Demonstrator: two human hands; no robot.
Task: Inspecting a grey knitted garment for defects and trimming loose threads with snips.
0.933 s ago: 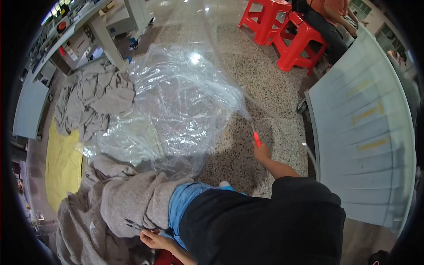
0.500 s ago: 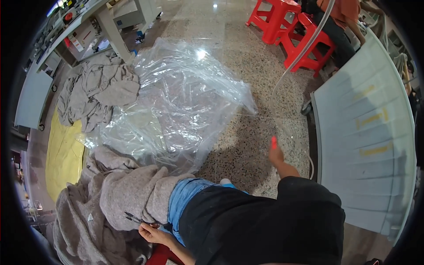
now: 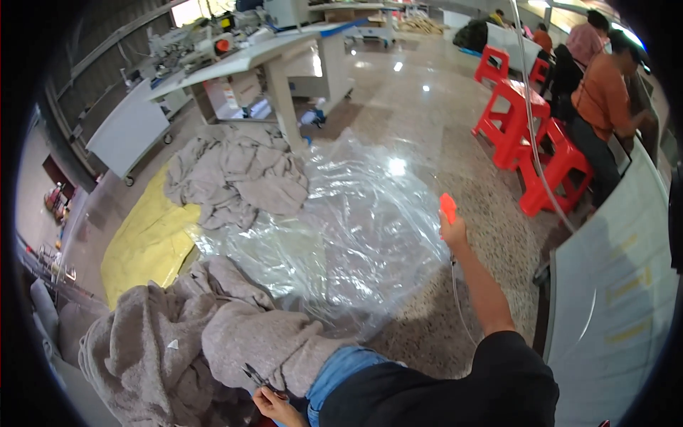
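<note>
Right hand (image 3: pixel 453 231) clamped on a small red plastic handle (image 3: pixel 447 207) above the clear plastic sheet (image 3: pixel 341 235); left hand (image 3: pixel 274 406) grips small dark snips (image 3: pixel 253 374) at grey fleece fabric (image 3: pixel 213 341) near left. More fleece (image 3: pixel 238 174) lies far left, apparently unhandled.

We have one view only, a wide fisheye worn on the head, looking down and forward over our own lap. Our right hand (image 3: pixel 452 231) reaches out mid-frame, our left hand (image 3: pixel 274 407) sits close at the lower edge. The clear plastic sheet (image 3: pixel 348 228) lies near; the red stools (image 3: pixel 530 135) stand farther off, edges bending toward the rim.
</note>
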